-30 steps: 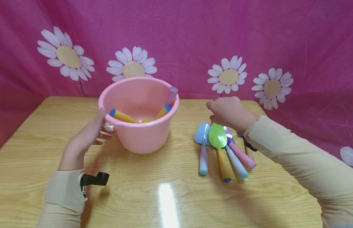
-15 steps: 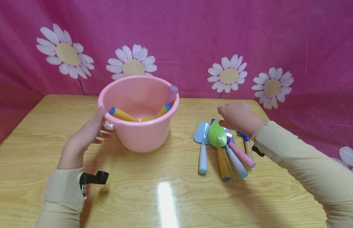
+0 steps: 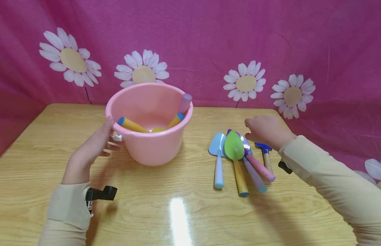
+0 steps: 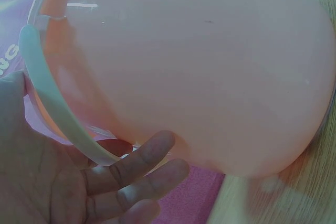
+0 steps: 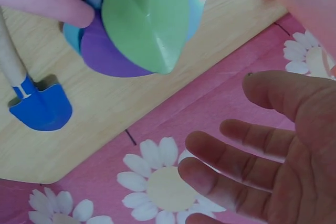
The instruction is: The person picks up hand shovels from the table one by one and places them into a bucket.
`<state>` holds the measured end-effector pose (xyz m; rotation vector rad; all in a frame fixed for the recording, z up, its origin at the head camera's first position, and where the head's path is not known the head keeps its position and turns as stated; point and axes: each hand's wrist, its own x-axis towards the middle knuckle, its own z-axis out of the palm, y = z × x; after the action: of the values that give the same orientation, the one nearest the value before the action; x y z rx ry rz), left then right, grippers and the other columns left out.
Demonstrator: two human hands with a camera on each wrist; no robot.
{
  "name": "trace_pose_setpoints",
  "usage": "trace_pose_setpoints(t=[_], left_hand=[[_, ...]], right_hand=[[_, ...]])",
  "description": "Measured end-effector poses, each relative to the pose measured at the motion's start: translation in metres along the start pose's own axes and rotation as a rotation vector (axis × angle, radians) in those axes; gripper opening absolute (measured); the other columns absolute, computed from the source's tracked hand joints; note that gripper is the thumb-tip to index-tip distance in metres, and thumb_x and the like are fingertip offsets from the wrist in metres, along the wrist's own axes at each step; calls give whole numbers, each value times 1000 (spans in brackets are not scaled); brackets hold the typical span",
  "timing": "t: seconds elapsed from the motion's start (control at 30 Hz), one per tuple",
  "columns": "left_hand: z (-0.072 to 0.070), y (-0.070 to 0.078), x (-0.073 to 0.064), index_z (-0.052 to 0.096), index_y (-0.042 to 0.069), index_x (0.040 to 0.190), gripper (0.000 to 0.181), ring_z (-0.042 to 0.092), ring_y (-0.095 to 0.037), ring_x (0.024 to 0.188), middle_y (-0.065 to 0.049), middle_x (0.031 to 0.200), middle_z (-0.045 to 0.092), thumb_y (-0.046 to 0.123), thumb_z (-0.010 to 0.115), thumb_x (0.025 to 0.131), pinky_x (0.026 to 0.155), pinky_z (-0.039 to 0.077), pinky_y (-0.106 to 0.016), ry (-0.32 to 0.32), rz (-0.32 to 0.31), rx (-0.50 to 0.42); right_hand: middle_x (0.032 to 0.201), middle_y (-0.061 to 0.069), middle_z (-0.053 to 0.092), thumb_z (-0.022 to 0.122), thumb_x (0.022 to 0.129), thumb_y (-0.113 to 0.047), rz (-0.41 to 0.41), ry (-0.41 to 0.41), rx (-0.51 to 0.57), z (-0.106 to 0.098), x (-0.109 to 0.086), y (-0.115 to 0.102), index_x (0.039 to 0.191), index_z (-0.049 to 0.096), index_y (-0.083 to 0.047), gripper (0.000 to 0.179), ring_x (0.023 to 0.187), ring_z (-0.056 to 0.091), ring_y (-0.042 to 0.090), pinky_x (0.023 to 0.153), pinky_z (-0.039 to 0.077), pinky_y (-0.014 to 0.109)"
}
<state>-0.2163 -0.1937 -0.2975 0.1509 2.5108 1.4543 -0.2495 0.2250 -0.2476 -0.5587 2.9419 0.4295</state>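
Note:
On the left of the table stands a pink bucket (image 3: 153, 150), with orange-handled and purple-handled tools inside it. My left hand (image 3: 85, 150) grips its rim, the thumb at the edge and the fingers outside, by the pale bail handle (image 4: 58, 98). My right hand (image 3: 267, 128) hovers at the right with nothing in it; the right wrist view shows its fingers apart and loosely bent. Below it lies a small blue shovel (image 3: 264, 147) with a wooden handle. Beside that is an overlapping pile: a green trowel (image 3: 234, 145) on top, a purple trowel (image 5: 107, 51), and a light blue spatula-shaped tool (image 3: 217, 145).
The wooden table (image 3: 141, 205) ends at the back against a magenta curtain (image 3: 196, 41) printed with daisies. A black wrist camera (image 3: 108, 193) sticks out from the left sleeve.
My right hand has moved right and slightly toward me, away from above the green trowel, uncovering the purple trowel and the blue shovel. My left hand stays on the bucket.

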Motion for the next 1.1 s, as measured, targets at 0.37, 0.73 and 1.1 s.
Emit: trace_pose_setpoints(t=[0.37, 0.73, 1.1], left_hand=[[-2, -1, 0, 26, 3, 132, 77, 51, -38, 97, -28, 117, 44, 61, 4, 88, 66, 41, -39, 1, -6, -3], [-1, -3, -2, 28, 0, 130, 78, 49, -41, 99, -28, 118, 43, 61, 4, 88, 68, 40, -41, 1, -9, -13], [1, -4, -3, 30, 1, 131, 78, 48, -43, 99, -27, 116, 43, 61, 4, 88, 69, 40, -41, 5, -5, -23]], right_hand=[[69, 3, 58, 64, 78, -19, 112, -85, 71, 15, -2, 15, 92, 59, -3, 21, 59, 52, 17, 53, 47, 37], [70, 5, 56, 62, 79, -18, 209, -200, 186, 35, -7, 26, 89, 57, -1, 20, 63, 50, 22, 50, 43, 35], [85, 18, 57, 57, 83, -26, 327, -308, 272, 55, -14, 44, 102, 50, 11, 42, 74, 54, 30, 61, 44, 50]])
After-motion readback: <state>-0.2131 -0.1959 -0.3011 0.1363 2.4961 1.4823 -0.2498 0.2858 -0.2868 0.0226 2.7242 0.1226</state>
